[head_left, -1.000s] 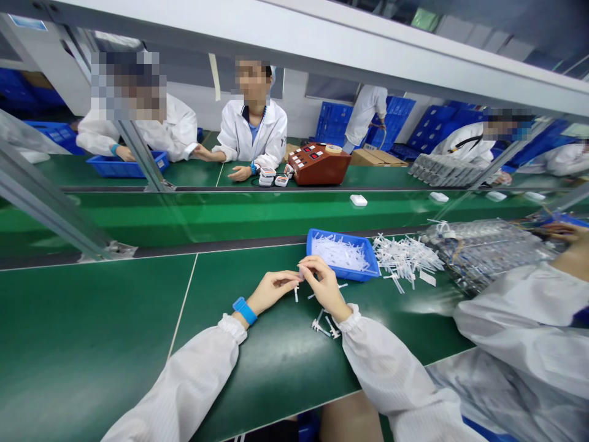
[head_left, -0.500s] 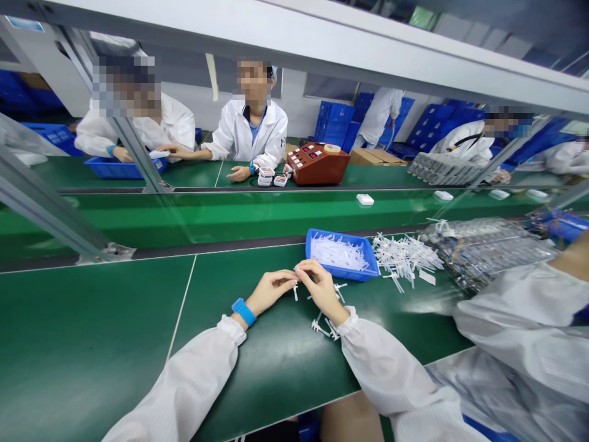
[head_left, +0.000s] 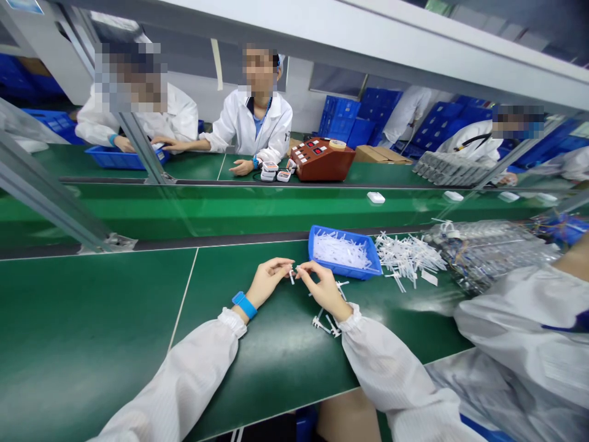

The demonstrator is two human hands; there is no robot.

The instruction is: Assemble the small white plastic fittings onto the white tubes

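Note:
My left hand [head_left: 268,283] pinches a small white plastic piece [head_left: 291,278] whose thin stem points down from the fingertips. Close beside it, my right hand [head_left: 321,286] has thumb and finger pressed together; whatever lies between them is too small to make out. On the green table [head_left: 271,362], several white T-shaped plastic pieces [head_left: 319,323] lie near my right wrist, and others [head_left: 341,287] show just beyond that hand. Behind my hands stands a blue tray [head_left: 352,271] full of slim, whitish translucent pieces. To its right is a loose pile of white plastic pieces [head_left: 407,258].
Clear plastic trays [head_left: 497,245] with wires lie at the right, near a co-worker's white sleeve [head_left: 515,313]. A green conveyor belt [head_left: 257,212] carrying white cases [head_left: 376,197] runs behind the table. Metal posts [head_left: 50,190] rise at the left. Co-workers sit opposite, beside a red-brown device [head_left: 322,164].
My hands have moved slightly apart, opening a small gap between the fingertips. The white piece stays with my left hand. The camera view has shifted slightly.

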